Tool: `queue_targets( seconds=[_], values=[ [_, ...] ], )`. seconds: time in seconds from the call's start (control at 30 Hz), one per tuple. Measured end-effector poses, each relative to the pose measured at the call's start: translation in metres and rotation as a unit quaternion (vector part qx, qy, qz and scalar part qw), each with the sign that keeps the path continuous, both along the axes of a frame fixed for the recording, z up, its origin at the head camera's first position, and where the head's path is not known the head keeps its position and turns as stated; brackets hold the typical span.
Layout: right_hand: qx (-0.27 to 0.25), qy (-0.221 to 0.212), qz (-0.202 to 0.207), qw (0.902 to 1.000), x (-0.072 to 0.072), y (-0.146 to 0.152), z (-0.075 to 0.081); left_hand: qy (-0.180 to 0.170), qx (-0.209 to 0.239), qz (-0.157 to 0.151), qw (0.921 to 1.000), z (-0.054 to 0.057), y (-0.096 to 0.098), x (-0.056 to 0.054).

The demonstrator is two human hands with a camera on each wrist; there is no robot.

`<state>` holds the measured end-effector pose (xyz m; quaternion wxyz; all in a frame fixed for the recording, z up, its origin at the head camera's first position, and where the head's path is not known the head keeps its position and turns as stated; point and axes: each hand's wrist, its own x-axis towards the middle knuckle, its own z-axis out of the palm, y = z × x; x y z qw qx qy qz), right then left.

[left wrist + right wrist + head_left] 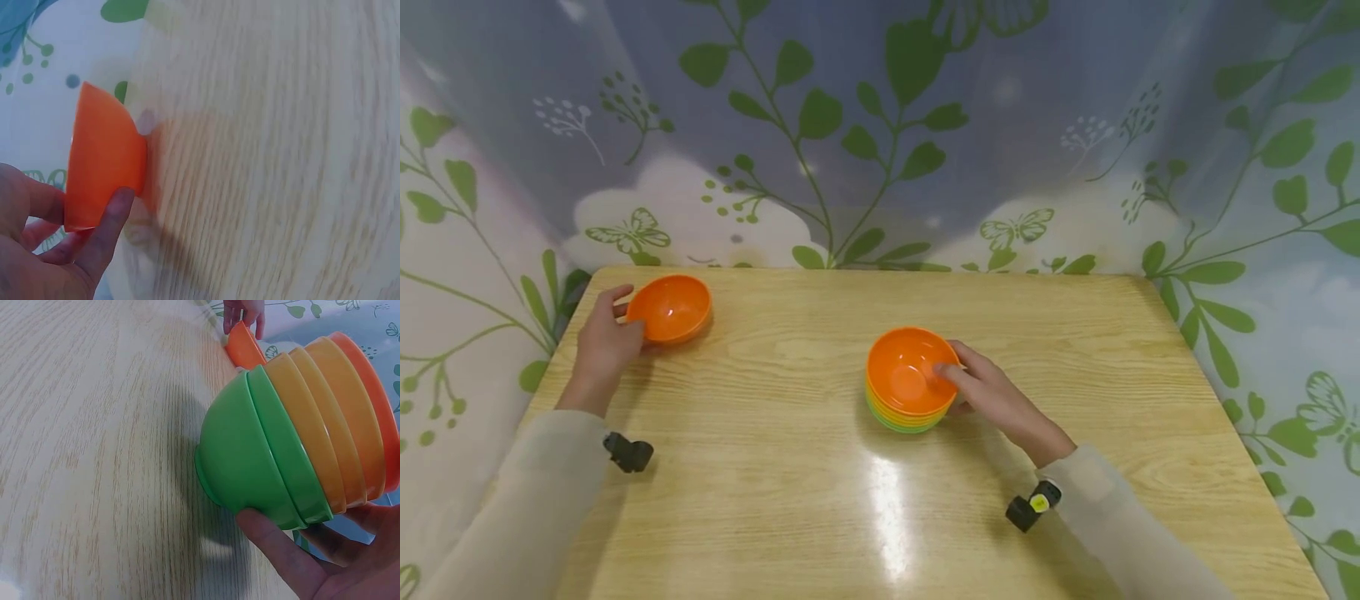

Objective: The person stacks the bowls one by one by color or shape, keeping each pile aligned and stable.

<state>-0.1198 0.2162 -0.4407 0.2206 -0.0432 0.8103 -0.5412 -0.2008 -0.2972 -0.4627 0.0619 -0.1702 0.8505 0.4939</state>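
At the far left of the table, my left hand (607, 337) pinches a single orange bowl (670, 308) by its left side. In the left wrist view this bowl (103, 159) has its base close to the tabletop, with the thumb against its outer wall. Near the middle, my right hand (1000, 400) grips the right side of a stack of nested bowls (906, 371). An orange bowl tops the stack, yellow-orange ones come below, and green bowls (240, 450) form the bottom. Whether either base touches the table, I cannot tell.
The light wood table (760, 467) reaches back to a patterned curtain (850, 167) printed with leaves and butterflies. More of this cloth hangs along the left and right sides. A small black camera (627, 452) sits at the left wrist, another camera (1032, 505) at the right.
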Motion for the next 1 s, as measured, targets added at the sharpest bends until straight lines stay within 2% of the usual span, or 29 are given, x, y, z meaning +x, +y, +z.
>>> queue_targets(
  seconds=[0.1, 0.3, 0.6, 1.0],
  values=[
    [0.004, 0.0, -0.002, 1.0, -0.001, -0.001, 0.0, 0.001, 0.024, 0.009, 0.9997, 0.001, 0.003, 0.0],
    [0.006, -0.002, -0.002, 1.0, -0.001, -0.001, 0.0, 0.009, 0.03, -0.004, 0.9995, 0.004, 0.011, 0.003],
    [0.0, 0.0, 0.002, 1.0, 0.0, -0.001, 0.0, 0.016, -0.007, -0.065, 0.9977, 0.013, 0.034, 0.007],
    [0.003, -0.003, 0.001, 1.0, -0.001, -0.001, 0.0, 0.042, 0.019, -0.137, 0.9895, 0.038, 0.081, 0.014]
  ],
)
